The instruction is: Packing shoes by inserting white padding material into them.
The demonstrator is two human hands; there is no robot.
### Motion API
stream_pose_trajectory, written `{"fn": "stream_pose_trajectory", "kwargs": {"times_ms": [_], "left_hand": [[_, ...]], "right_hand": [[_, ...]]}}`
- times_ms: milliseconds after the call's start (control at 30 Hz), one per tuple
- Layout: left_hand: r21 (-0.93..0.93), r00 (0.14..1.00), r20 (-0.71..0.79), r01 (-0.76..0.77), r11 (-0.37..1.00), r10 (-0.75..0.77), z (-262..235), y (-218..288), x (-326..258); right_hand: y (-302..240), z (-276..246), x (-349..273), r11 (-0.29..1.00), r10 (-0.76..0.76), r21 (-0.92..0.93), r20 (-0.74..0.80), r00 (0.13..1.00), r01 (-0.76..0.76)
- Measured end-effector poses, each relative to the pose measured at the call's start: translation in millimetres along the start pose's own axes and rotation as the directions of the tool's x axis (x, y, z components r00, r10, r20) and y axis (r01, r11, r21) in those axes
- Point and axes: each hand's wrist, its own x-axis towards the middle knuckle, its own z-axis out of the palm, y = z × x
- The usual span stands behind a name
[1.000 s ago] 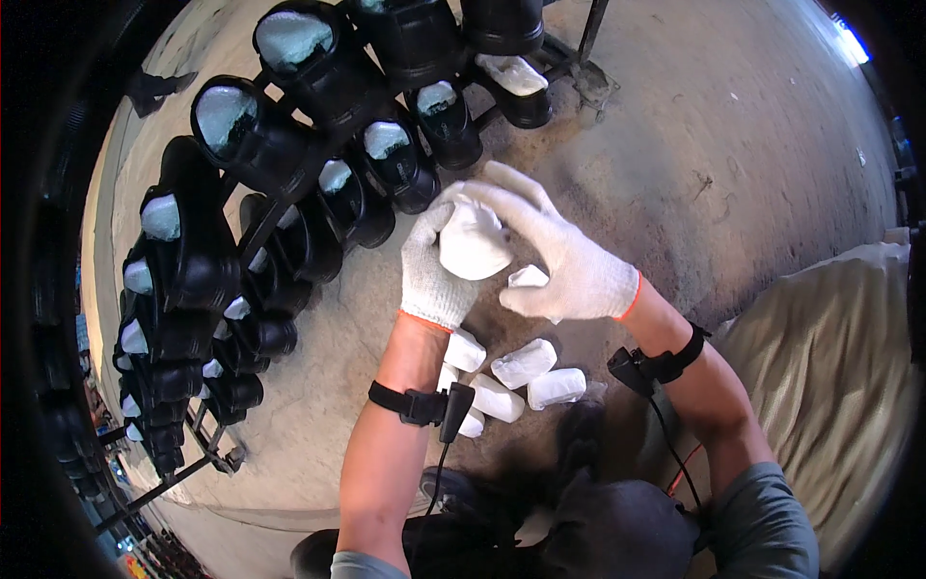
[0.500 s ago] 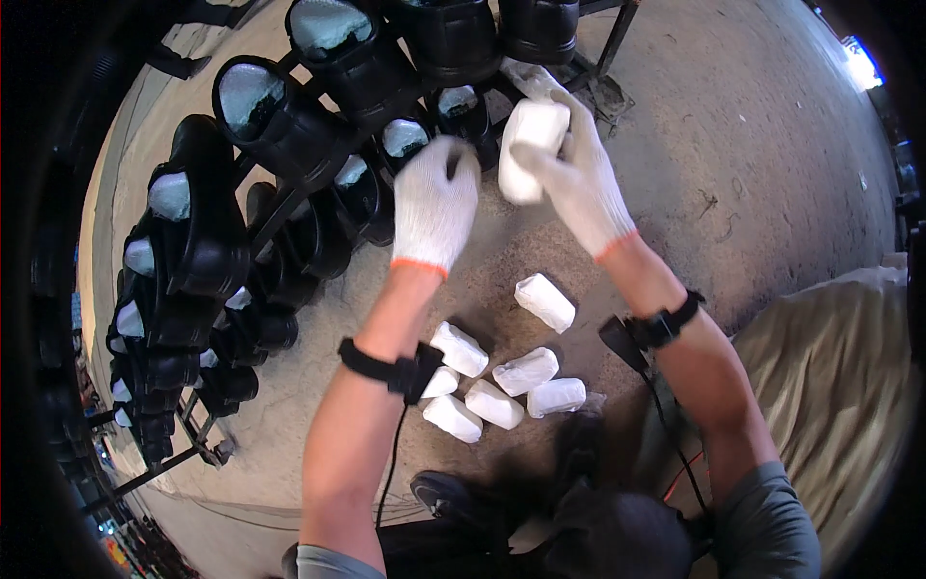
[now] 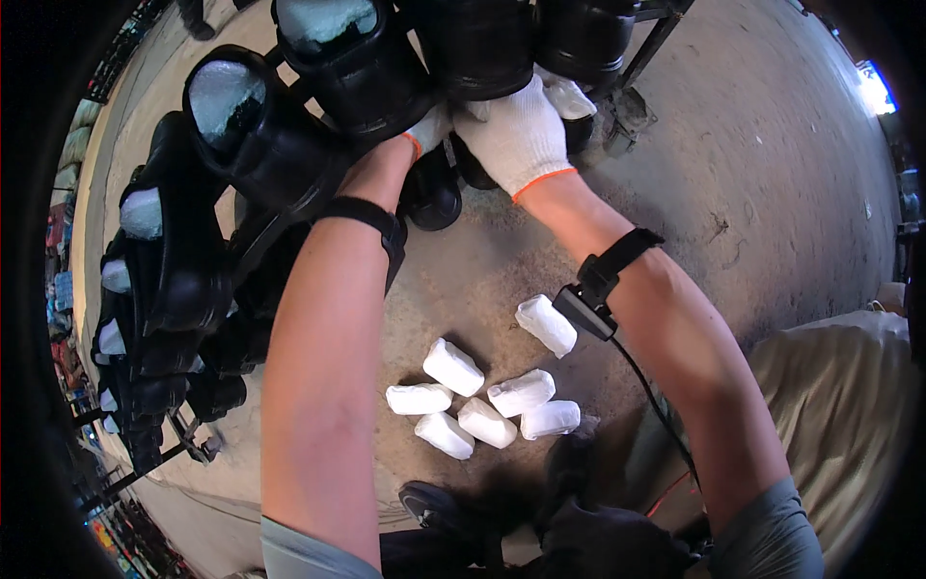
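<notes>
My gloved left hand (image 3: pixel 431 129) reaches under the upper row of black shoes, and most of it is hidden behind one shoe (image 3: pixel 371 92). My right hand (image 3: pixel 526 137), in a white knit glove with an orange cuff, is beside it at the lower row. Its back faces up, and its fingers are out of sight below another black shoe (image 3: pixel 477 48). A white wrapped bundle (image 3: pixel 569 98) shows just beyond the right hand, at a lower shoe. Whatever the hands hold is hidden. Several white wrapped bundles (image 3: pixel 451 367) lie on the floor between my forearms.
A dark metal rack (image 3: pixel 656 43) carries black shoes in rows, many with pale stuffing (image 3: pixel 227 95) in their openings. To the right, a large beige sack (image 3: pixel 830 405) stands on the concrete floor (image 3: pixel 762 193). A cable (image 3: pixel 656 400) hangs from my right wrist strap.
Both hands have moved up to the lower shoe row. The white bundle seen in my right hand is now out of sight. My left hand has gone partly behind a shoe.
</notes>
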Motion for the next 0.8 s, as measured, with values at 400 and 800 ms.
{"fn": "stream_pose_trajectory", "kwargs": {"times_ms": [400, 800], "left_hand": [[-0.156, 1.0, -0.013, 0.018, 0.988, -0.02, 22.3, -26.3, 6.1], [-0.961, 0.993, 0.086, 0.103, 0.256, -0.078, 82.4, -166.7, 36.9]], "right_hand": [[-1.4, -3.7, 9.3, 0.953, -0.073, -0.216, 0.519, 0.852, 0.213], [-42.1, -2.3, -34.4, 0.963, -0.269, 0.061, 0.153, 0.951, 0.263]]}}
